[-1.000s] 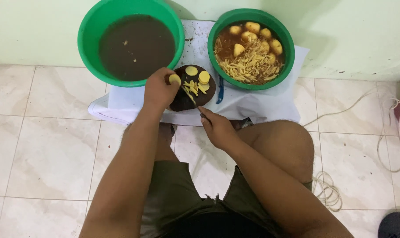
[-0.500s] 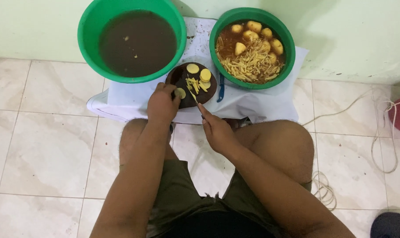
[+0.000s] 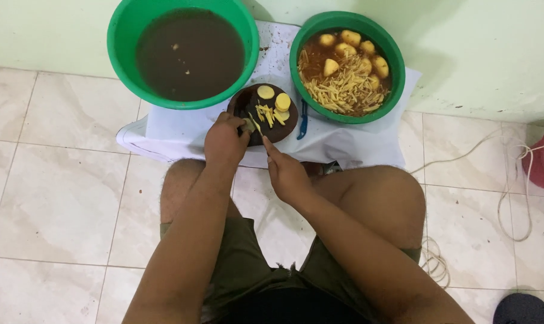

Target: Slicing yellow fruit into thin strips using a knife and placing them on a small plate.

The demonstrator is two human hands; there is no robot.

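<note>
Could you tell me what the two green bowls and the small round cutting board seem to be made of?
Both bowls look like moulded plastic: uniform bright green, smooth rims with a slight sheen. The board is dark brown and matt, probably wood, though stained plastic cannot be ruled out.

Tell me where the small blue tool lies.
In the head view, the blue tool lies on the white cloth, between the dark round cutting board and the right green basin.

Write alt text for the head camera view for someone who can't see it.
A seated person's left hand steadies a potato piece on a round dark cutting board while the right hand cuts it into strips. Behind stand a green basin of murky water and a green bowl of potato strips and chunks.
</note>
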